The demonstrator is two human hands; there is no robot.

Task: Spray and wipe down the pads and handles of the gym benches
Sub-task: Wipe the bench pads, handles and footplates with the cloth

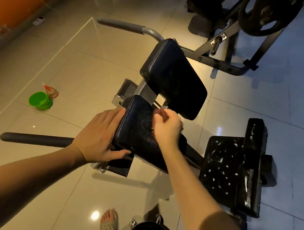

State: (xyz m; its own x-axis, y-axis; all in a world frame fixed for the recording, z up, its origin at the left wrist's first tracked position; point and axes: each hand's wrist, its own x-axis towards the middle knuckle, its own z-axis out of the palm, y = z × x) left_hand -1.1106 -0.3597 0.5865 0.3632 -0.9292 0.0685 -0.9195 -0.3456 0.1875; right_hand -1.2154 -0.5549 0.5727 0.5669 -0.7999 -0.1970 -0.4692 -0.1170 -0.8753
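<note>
A person stands over a gym bench on a tile floor (88, 75). The near pad (140, 132) is black and shiny and sits in the middle, tilted. The left hand (99, 137) lies flat on the pad's left side. Its fingers are straight and close together, and the thumb rests along the pad's lower edge. The right hand (166, 129) is over the top of the same pad. Its fingers are curled in, but it is blurry, so I cannot tell if it pinches anything.

A bigger far pad (173, 78) is just behind the near one. A black handle (35, 139) sticks out to the left, near the left wrist. A grey handle (121, 25) sticks out far back. On the right is another black pad, the wet pad (222, 169), with white drops on it.

A green bucket (40, 101) stands on the floor at the left, well apart from the bench. A spray bottle (51, 91) is just beside it. A foot (109, 224) in a sandal shows at the bottom.
</note>
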